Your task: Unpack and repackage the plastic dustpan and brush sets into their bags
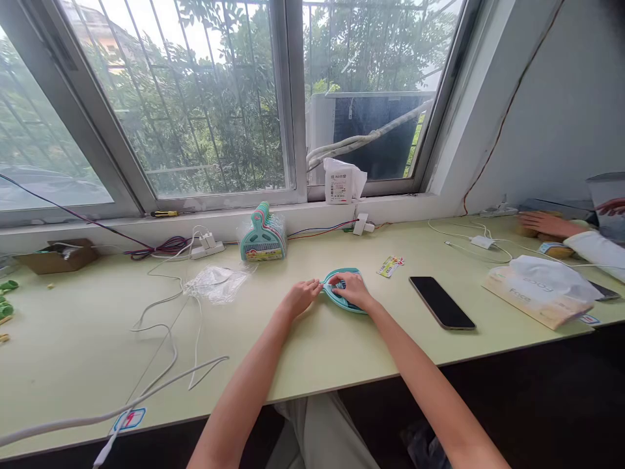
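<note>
A teal mini dustpan and brush set [352, 308] lies flat on the table in front of me, its handle pointing left. My left hand [299, 298] is closed on the handle end. Over the pan, my right hand [352, 290] is closed, with thumb and fingertips pinched at the inner part near the handle; what exactly they grip is partly hidden. Beyond my hands, a stack of similar dustpan and brush sets [262, 238] stands upright in clear plastic, with a yellow label at the front. A loose printed label card [390, 266] lies to the right.
Crumpled clear plastic [218, 283] and white cables [168, 332] lie left. A phone [442, 302] and tissue pack [541, 290] are on the right. Another person's hand [554, 225] rests on brown objects at far right. A cardboard box [61, 255] sits far left.
</note>
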`<control>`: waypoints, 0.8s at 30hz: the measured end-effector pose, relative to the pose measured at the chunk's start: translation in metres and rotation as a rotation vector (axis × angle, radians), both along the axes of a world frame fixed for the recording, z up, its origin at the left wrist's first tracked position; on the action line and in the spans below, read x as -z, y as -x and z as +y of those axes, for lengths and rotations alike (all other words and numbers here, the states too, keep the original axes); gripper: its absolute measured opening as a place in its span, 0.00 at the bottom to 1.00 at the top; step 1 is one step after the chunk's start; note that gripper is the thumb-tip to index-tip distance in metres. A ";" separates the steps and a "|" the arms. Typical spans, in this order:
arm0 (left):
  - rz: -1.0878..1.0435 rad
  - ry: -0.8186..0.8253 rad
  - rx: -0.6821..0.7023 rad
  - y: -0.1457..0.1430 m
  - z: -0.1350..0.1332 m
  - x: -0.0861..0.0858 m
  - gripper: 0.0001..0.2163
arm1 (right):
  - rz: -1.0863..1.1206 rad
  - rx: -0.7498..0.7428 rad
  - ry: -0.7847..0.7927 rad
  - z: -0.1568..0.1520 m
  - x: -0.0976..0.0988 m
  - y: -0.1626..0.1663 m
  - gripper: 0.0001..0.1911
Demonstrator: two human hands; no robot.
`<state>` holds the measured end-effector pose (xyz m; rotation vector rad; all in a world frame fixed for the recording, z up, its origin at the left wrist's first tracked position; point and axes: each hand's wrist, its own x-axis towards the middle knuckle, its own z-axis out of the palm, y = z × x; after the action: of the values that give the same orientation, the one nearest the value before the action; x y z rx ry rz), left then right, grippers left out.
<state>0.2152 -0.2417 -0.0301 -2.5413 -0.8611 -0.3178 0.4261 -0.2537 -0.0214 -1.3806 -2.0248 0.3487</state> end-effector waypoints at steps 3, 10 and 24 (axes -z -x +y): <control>0.018 -0.019 -0.003 0.000 0.000 0.000 0.16 | -0.006 0.009 -0.007 0.000 0.000 0.000 0.08; -0.006 -0.060 0.029 0.001 -0.005 -0.004 0.17 | -0.020 0.039 -0.031 -0.002 -0.001 0.003 0.08; -0.033 -0.072 0.100 -0.001 0.001 0.002 0.16 | -0.033 0.048 -0.025 -0.001 0.000 -0.003 0.11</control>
<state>0.2157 -0.2408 -0.0322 -2.5235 -0.7224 -0.4160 0.4292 -0.2544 -0.0218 -1.4265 -2.0122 0.2800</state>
